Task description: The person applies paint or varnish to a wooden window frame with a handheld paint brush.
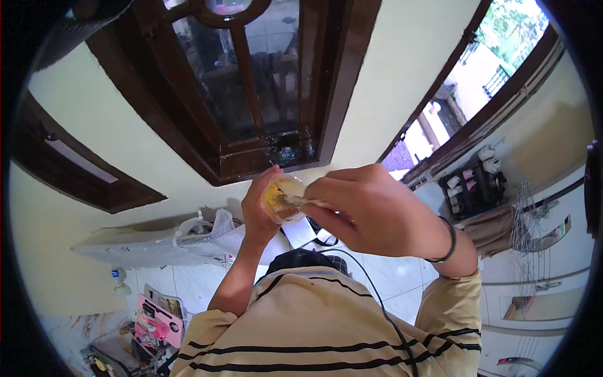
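Observation:
My left hand [258,209] holds a clear plastic cup [284,219] with amber-yellow liquid in it, at the middle of the view. In my right hand [367,212] is a thin brush-like tool [301,201], pinched between the fingers, its tip inside the cup. The tip itself is partly hidden in the liquid. Just beyond the cup stands a dark brown wooden window frame [278,168] with glass panes; its lower corner looks wet and glossy.
Bubble-wrapped items [155,245] lie along the wall below the window. A plastic bottle [120,278] and a pink case [160,320] are at lower left. An open window [452,108] is at upper right, with a black rack [471,186] and white drawers [532,301] below. A cable runs down my shirt.

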Available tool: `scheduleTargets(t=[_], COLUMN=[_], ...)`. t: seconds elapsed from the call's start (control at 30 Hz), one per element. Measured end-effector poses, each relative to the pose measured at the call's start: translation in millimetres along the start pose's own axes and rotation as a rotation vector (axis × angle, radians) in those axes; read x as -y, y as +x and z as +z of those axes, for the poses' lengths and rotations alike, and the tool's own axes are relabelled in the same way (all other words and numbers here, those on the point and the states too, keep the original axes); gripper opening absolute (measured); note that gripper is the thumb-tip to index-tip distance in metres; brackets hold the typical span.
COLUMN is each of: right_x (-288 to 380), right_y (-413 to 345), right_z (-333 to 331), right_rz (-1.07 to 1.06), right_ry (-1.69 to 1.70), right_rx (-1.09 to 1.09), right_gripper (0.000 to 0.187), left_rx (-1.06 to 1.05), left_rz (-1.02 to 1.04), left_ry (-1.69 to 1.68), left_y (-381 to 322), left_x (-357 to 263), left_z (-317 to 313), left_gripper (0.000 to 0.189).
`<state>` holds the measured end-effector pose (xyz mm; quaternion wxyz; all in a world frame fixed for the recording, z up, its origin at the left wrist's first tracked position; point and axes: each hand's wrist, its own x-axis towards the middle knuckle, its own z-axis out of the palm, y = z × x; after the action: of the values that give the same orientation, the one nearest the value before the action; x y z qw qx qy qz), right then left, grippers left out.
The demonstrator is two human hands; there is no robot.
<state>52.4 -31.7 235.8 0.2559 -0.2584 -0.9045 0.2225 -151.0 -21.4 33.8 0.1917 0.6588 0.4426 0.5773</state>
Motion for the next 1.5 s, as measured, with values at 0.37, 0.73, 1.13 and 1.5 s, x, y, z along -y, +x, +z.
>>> scheduleTargets(t=[0.37, 0.73, 1.13, 1.5], right_x=[-24, -68, -93, -109], right_y=[15, -31, -57, -65], right_z=[51, 5, 9, 16], right_rz=[0.191, 0.658, 0.706, 0.683], right_ry=[-0.022, 0.931, 1.477, 1.675], right_rx=[0.169, -0.373, -0.665, -0.568], right_gripper=[0.015, 0.024, 0.024, 0.024], left_rx=[0.053, 0.127, 0.104, 0.035], left_rz=[0.06, -0.166, 0.057, 0.27], left_ry=[-0.039, -0.238, -0.018, 0.071], left_y=[-6, 7, 49, 67], left_x=[9, 8, 6, 7], left_z=[-4, 1, 32, 39], left_gripper=[0.064, 0.118, 0.09, 0.078])
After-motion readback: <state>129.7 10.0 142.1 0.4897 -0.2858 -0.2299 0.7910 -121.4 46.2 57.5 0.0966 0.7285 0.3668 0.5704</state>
